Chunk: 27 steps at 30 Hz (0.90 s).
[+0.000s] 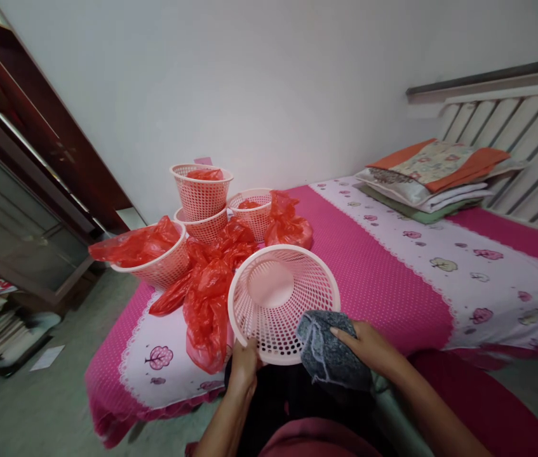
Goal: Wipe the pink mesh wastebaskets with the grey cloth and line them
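Left hand (244, 368) gripping rim of 1 empty pink basket (284, 298) over the bed's (345, 254) edge, right hand (364, 346) pinching gray cloth (323, 349) at that rim, work seemingly midway; whether 4 other baskets (202, 193), 3 holding red bags (142, 246), are finished, can't tell.

The basket (271, 284) between left hand (244, 363) and right hand (360, 343) is pale pink, lattice-patterned. The cloth (328, 350) at the right hand is mottled blue-grey with lighter lines. Beyond the left hand, the plastic bags (208, 308) are red. Beyond both hands, the bedspread (368, 273) is magenta with pale dots; its white bands (433, 285) carry pink trees (160, 357).
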Available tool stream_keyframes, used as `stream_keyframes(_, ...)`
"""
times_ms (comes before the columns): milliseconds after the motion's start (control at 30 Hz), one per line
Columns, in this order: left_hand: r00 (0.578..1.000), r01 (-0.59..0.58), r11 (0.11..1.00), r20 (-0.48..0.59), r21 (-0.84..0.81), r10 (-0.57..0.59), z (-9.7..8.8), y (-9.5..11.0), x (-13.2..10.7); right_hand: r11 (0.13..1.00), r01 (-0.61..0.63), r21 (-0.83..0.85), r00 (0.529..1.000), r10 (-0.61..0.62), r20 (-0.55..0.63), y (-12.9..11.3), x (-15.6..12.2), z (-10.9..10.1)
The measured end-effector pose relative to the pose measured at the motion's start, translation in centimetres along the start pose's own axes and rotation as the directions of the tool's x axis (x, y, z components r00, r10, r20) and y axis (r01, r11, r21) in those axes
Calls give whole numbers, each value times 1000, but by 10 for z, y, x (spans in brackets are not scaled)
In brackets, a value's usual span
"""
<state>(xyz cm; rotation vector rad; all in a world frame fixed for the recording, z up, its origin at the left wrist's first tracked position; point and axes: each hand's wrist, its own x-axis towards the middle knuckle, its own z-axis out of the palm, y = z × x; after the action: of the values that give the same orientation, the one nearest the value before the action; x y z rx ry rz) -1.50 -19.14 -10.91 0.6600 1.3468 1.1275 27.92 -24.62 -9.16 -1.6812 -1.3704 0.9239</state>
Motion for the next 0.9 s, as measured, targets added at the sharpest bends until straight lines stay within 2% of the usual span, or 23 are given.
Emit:
stream_keyframes(100, 1000, 29, 1000, 11, -1, -29, 3, 2, -3, 999, 15, 36, 994, -18, 103, -25, -9, -14)
stream_keyframes(167, 1000, 14, 1000, 9, -18, -14, 6, 4, -6, 994, 41, 99, 990, -54, 132, -44, -13, -18)
stream_keyframes(333, 999, -22, 998, 24, -63, 23, 10, 2, -9, 952, 236, 196, 971, -241, 2, -87, 2, -7)
stream_keyframes(400, 999, -6, 998, 43, -70, 9, 11, 1, -10, 926, 344, 153, 939, -338, -63, -97, 19, 4)
stream_keyframes(467, 999, 4, 998, 44, -68, -1, 11, 2, -11, 897, 441, 19, 894, -437, -100, -100, 38, 19)
stream_keyframes(533, 999, 18, 998, 37, -62, -16, 11, 3, -12, 855, 488, -176, 863, -503, -48, -95, 53, 33)
stream_keyframes(600, 999, 33, 998, 41, -55, -30, 11, 4, -13, 803, 485, -346, 869, -486, 91, -84, 62, 46)
stream_keyframes(700, 998, -8, 999, 59, -38, 10, 10, 1, -13, 778, 388, -494, 921, -313, 231, -69, 65, 57)
stream_keyframes(800, 997, -57, 998, 52, -30, 58, 9, -3, -13, 774, 259, -578, 964, -171, 203, -66, 64, 57)
stream_keyframes(900, 998, -42, 998, 51, -36, 44, 10, -5, -14, 766, 206, -609, 978, -136, 160, -75, 71, 59)
